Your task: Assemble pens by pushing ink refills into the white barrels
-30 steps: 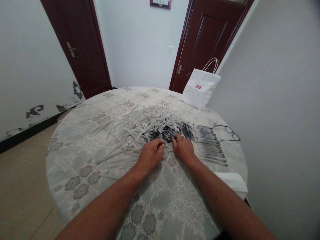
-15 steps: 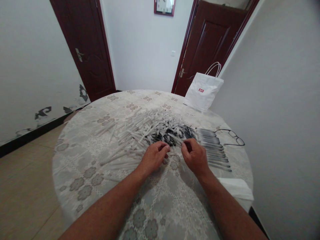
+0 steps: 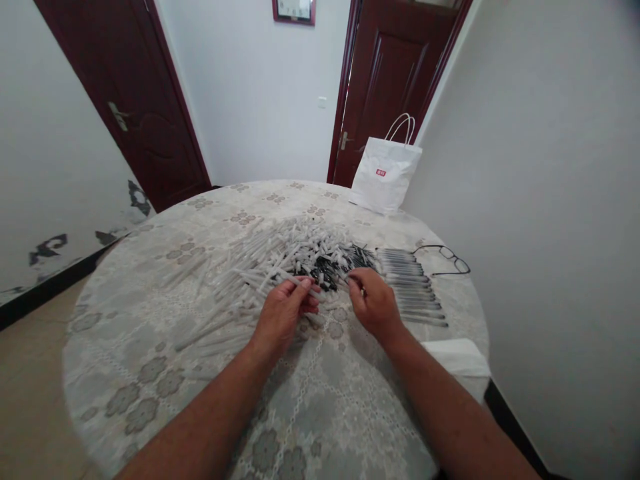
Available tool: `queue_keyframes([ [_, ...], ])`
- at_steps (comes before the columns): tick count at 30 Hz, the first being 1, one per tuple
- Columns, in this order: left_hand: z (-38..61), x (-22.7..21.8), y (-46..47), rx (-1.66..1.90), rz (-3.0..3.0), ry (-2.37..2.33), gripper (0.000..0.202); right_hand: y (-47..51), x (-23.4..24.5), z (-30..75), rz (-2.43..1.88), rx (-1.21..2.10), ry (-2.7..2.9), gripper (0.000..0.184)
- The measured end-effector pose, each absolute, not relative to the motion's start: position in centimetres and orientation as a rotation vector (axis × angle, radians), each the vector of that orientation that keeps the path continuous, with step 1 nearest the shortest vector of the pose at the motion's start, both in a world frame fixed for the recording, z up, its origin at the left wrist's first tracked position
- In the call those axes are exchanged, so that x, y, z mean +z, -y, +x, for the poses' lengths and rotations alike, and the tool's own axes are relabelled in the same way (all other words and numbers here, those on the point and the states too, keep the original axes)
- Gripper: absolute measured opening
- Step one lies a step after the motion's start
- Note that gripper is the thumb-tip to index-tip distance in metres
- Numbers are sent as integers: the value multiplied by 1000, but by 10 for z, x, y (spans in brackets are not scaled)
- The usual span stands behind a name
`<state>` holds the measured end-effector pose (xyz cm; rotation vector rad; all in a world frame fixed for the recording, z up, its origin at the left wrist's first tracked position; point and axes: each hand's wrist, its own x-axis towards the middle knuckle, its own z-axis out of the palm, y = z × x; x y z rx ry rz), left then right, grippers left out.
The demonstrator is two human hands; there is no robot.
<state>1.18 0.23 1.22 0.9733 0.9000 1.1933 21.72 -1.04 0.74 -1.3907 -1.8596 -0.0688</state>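
My left hand pinches a translucent white pen barrel between thumb and fingers, at the near edge of a heap. My right hand is closed, thumb against forefinger, at the heap's right front; what its fingertips hold, if anything, is too small to make out. Long pale pen barrels spread over the heap's left side. Short white pieces that look like pen caps top its middle. Slim black pieces lie between the two hands. Beyond my right hand, grey-black pens lie side by side in a row.
A patterned cloth covers the round table. Eyeglasses lie at the right edge, behind a folded white cloth or paper. A white paper bag stands at the back right, close to the wall.
The camera view has shifted, so the scene sits further left. My left hand now shows a pen barrel between its fingers. My right hand stays closed beside the black pieces.
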Motion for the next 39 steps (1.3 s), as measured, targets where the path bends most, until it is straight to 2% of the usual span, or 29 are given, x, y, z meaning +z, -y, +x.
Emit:
queue_keyframes([
  [4, 14, 12, 0, 1157, 1022, -909, 39, -12, -8, 251, -1711, -330, 1839, 31],
  [10, 16, 8, 1, 1095, 1134, -940, 45, -22, -29, 248, -1936, -350, 1935, 42],
  [27, 14, 11, 0, 1080, 1216, -964, 44, -12, -37, 196, -1671, -194, 2058, 47],
  [39, 13, 10, -1, 1092, 1193, -952, 42, -13, -14, 230, -1627, 147, 1801, 28],
])
